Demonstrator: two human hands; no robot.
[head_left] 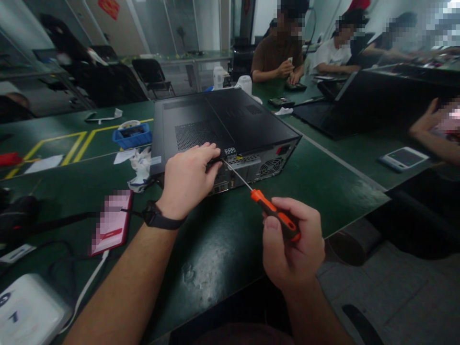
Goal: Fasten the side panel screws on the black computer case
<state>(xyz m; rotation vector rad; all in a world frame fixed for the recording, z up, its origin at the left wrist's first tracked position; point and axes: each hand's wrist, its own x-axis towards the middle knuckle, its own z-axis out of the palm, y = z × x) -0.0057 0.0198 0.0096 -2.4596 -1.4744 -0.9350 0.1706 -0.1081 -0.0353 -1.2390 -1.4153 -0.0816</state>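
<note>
We have a black computer case (230, 120) lying flat on the green tabletop (233, 230), straight ahead of both hands, its back panel turned towards us and slightly to the right, with a fan grille (272, 166) near the right end. Our left hand (190, 170) is the nearer one: it rests over the upper back edge with fingers bent and thumb below, leaving a narrow gap, and we cannot tell whether it pinches anything small there. Our right hand (294, 249) is well apart from the case, closed around the orange and black handle of a screwdriver (268, 206). The screwdriver's long axis slants away from us and leftwards, handle low and right, its thin shaft reaching the back edge just beside our left fingertips; whether the tip sits in a screw is too small to tell.

Just left of the case we see crumpled white wrapping (141, 167) and a blue tray (134, 140) with things in it; nearer us lie a phone (118, 218) and a white box (32, 311). Further out, beyond the case's right side, a person in a brown top (276, 55) works with both hands at the tabletop
</note>
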